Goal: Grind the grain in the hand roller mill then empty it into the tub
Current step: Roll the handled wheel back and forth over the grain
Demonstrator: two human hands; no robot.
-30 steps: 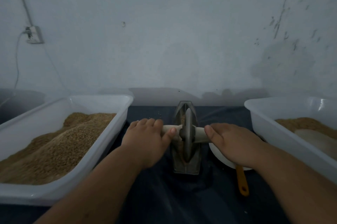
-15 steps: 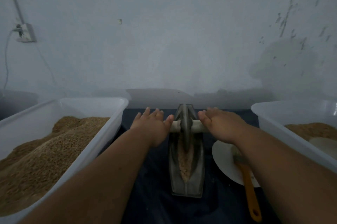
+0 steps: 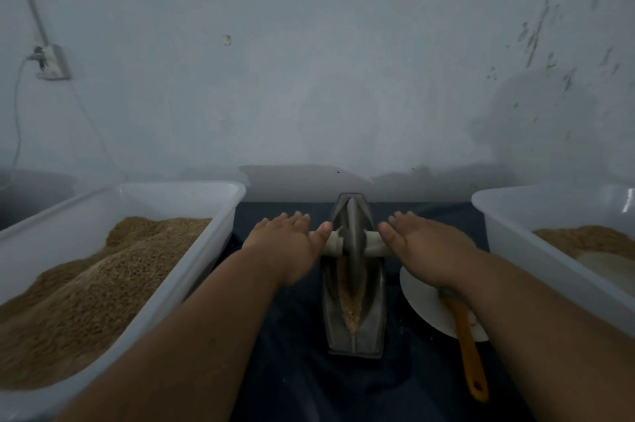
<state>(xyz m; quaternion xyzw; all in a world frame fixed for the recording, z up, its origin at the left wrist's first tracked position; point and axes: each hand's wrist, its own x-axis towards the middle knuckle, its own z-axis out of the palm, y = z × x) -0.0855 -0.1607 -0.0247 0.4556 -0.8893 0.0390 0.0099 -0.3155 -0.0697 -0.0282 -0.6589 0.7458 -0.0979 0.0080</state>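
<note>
Crushed tan grain (image 3: 350, 304) is lying along the groove of the grey metal boat-shaped hand roller mill (image 3: 372, 318). The mill is sitting lengthwise on the dark blue cloth-covered table (image 3: 292, 380), midway between two tubs, with its far tip close to the wall. Its dark metal wheel (image 3: 352, 242) is standing upright in the far half of the groove, and a pale wooden axle (image 3: 331, 244) is sticking out from each side of it.

The left hand (image 3: 285, 246) is pressing down on the left end of the axle with its palm, fingers straight and pointing toward the wall, thumb tip touching the wood near the wheel. The right hand (image 3: 426, 246) is doing the same on the right end, flat and spread, gripping nothing.

To the left, a white rectangular plastic tub (image 3: 154, 201) is holding a high heap of whole brown grain (image 3: 103, 284). To the right, a second white plastic tub (image 3: 536, 208) is holding a lower layer of brown ground grain (image 3: 584, 237) with a paler patch beside it that I cannot make out. Just right of the mill, a white round plate (image 3: 422, 301) is lying partly under the right wrist, and an orange-handled brush (image 3: 467, 346) is resting across it, its handle pointing toward the near edge. On the pale wall at far left, a white wall socket (image 3: 51, 62) is hanging with a cable trailing down.
</note>
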